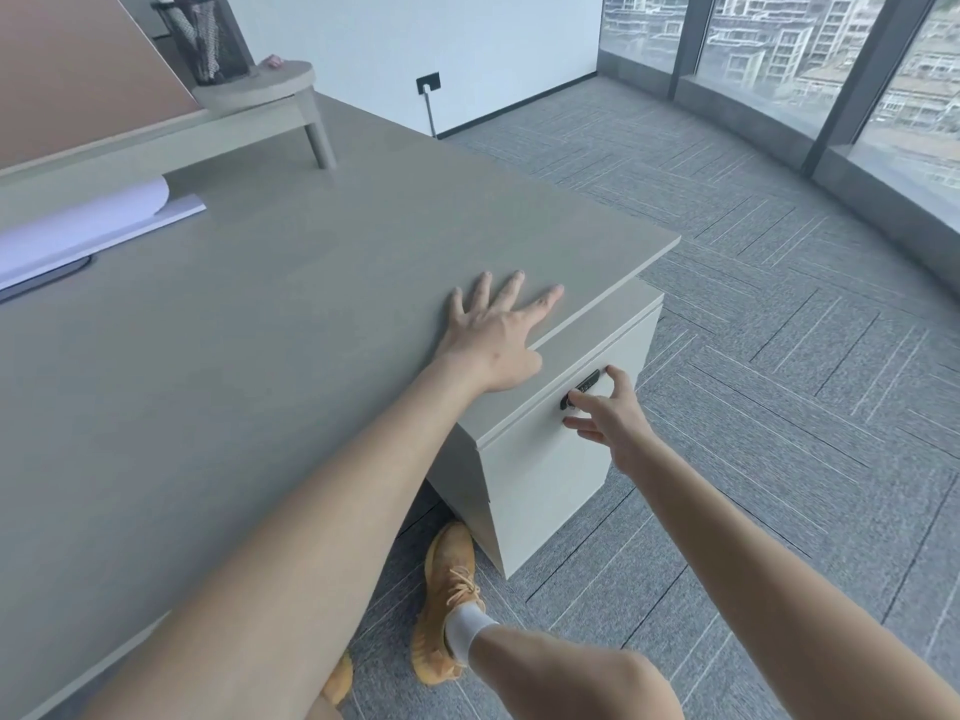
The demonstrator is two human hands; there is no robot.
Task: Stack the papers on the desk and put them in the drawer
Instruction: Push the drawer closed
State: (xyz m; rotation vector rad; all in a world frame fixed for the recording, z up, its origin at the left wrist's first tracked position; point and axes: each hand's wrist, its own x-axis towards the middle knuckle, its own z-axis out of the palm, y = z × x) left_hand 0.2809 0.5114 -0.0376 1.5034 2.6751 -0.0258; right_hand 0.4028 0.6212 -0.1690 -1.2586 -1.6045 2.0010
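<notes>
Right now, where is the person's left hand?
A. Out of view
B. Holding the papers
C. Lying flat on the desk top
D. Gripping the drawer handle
C. The left hand lies palm down with fingers spread on the desk, near its corner, while the right hand is at the drawer handle.

Flooding in bright and cool from the windows (810,59) at upper right. Casting only soft, faint shadows beneath the desk (234,356) edge and cabinet (545,459). Bending straight lines strongly toward the frame borders. Blurring slightly on the forearms at the bottom. Washing out the white wall (467,44) at top centre.
</notes>
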